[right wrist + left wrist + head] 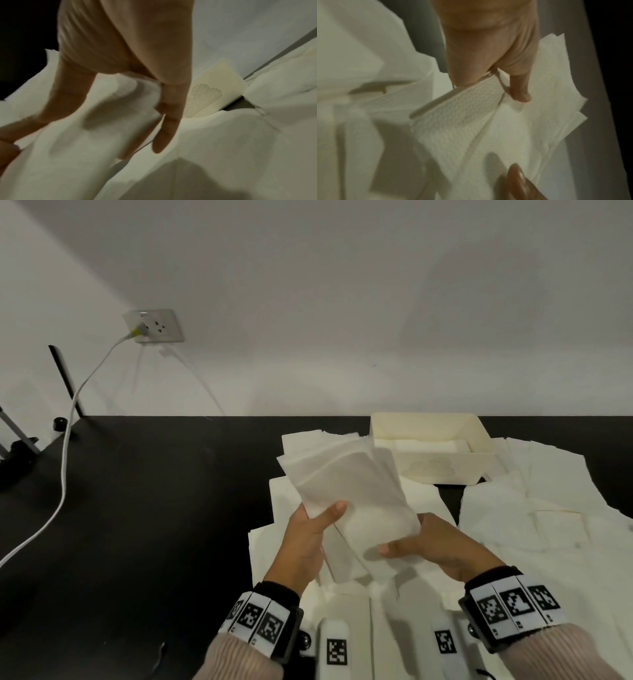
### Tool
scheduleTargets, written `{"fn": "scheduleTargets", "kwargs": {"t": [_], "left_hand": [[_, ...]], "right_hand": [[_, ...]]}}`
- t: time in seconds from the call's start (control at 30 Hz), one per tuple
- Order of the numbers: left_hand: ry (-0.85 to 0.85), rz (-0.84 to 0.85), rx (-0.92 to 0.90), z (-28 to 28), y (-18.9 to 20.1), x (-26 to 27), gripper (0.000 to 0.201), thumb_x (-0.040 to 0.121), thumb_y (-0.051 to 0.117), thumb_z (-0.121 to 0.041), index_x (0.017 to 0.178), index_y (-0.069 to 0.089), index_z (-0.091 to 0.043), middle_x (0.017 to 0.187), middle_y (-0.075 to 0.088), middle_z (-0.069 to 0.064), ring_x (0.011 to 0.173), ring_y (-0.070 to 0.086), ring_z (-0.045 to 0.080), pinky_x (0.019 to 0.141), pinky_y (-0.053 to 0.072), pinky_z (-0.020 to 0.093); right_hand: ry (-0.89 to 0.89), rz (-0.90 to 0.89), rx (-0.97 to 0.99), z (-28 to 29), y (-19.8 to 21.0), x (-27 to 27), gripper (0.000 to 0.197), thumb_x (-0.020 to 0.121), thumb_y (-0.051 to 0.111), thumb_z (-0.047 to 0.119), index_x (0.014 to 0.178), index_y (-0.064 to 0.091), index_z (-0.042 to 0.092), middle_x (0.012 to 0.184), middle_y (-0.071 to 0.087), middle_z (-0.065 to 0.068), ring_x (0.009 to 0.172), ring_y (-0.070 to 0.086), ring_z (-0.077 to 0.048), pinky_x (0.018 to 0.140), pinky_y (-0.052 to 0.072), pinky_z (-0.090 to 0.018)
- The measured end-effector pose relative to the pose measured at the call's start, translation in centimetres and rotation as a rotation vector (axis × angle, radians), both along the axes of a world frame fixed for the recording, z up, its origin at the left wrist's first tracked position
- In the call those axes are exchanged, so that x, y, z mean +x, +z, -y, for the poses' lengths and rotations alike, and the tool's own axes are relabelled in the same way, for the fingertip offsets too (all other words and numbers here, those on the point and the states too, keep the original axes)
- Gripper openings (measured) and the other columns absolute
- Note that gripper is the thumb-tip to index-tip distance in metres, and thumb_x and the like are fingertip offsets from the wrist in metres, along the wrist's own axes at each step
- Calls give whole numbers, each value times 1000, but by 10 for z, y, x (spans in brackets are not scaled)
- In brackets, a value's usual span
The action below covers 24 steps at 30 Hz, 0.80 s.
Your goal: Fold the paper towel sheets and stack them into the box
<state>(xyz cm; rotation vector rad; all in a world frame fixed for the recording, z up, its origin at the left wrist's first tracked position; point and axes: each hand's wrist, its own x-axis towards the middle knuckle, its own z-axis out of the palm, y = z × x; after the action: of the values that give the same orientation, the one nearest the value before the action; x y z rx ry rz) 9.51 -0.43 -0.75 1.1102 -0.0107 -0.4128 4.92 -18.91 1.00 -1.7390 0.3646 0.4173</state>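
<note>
Black tabletop [154, 508] against a pale wall is noted. Progress is judged partial — folded white sheets [428, 445] already lie in the cream box [445, 470], while many loose sheets [548, 508] remain spread flat around it. A folded sheet [346, 501], textured and multi-layered, is held above the table, pinched by the left hand [308, 539] and right hand [442, 546], thumbs on top.

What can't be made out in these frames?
- Head view: the box interior, mostly hidden by its front wall; how many sheets lie inside is unclear.
- Head view: left hand and right hand fingers, hidden behind the folded paper towel.
- Right wrist view: motion blur; towel edges unreadable.
</note>
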Motion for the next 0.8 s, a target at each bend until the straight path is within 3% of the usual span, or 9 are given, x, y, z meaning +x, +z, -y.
{"fn": "scheduleTargets", "kwargs": {"t": [0.1, 0.2, 0.33, 0.4, 0.47, 0.6, 0.7, 0.8], "left_hand": [[4, -15, -87, 3, -6, 3, 46, 73, 73, -10, 117, 58, -13, 109, 70, 8, 104, 66, 25, 83, 56, 34], [19, 47, -38, -2, -11, 6, 40, 67, 70, -8, 105, 65, -18, 103, 73, 4, 100, 67, 21, 81, 56, 30], [17, 133, 191, -12, -17, 14, 37, 65, 77, -7, 100, 67, -13, 103, 71, 9, 101, 66, 24, 86, 54, 30], [12, 164, 313, -15, -21, 20, 23, 72, 74, 2, 92, 64, -7, 94, 67, 8, 92, 64, 22, 78, 55, 25], [-11, 205, 420, -16, -23, 24, 15, 78, 69, 3, 84, 64, -9, 86, 66, 5, 79, 63, 14, 67, 54, 17], [-37, 188, 558, -14, -37, 29, 22, 74, 77, -8, 88, 64, -19, 91, 69, 0, 87, 66, 16, 72, 55, 21], [-38, 135, 489, -9, -43, 27, 23, 75, 76, -7, 92, 65, -17, 93, 70, 1, 91, 66, 20, 73, 54, 22], [-29, 124, 367, -7, -42, 28, 31, 75, 74, -2, 104, 66, -8, 104, 70, 8, 100, 65, 22, 87, 52, 26]], "right_hand": [[-56, 45, -74, 12, 1, 1, 34, 59, 86, 12, 88, 69, 12, 89, 75, -5, 79, 70, -16, 69, 54, -24], [-202, 138, -159, 32, 7, 3, 29, 56, 87, 13, 80, 71, 13, 82, 74, -3, 76, 70, -17, 67, 52, -26], [-315, 273, -304, 53, 17, 3, 24, 59, 87, 11, 80, 74, 15, 82, 67, 9, 78, 61, -7, 69, 47, -18], [-298, 294, -348, 56, 16, 4, 20, 62, 86, 9, 75, 72, 16, 76, 66, 7, 69, 58, -4, 57, 45, -11], [-268, 278, -376, 56, 10, 6, 20, 63, 85, 9, 71, 71, 19, 73, 66, 6, 64, 59, -8, 52, 44, -13], [-282, 264, -251, 57, -13, 4, 35, 63, 84, 3, 88, 70, 23, 86, 69, 5, 75, 63, -10, 66, 49, -18], [-355, 225, 45, 67, -35, -2, 52, 65, 78, -6, 111, 65, 15, 96, 70, -6, 83, 66, -18, 71, 52, -23], [-323, 161, 119, 70, -47, -3, 44, 68, 73, -9, 110, 66, 2, 98, 73, -9, 95, 67, -24, 85, 53, -32]]}}
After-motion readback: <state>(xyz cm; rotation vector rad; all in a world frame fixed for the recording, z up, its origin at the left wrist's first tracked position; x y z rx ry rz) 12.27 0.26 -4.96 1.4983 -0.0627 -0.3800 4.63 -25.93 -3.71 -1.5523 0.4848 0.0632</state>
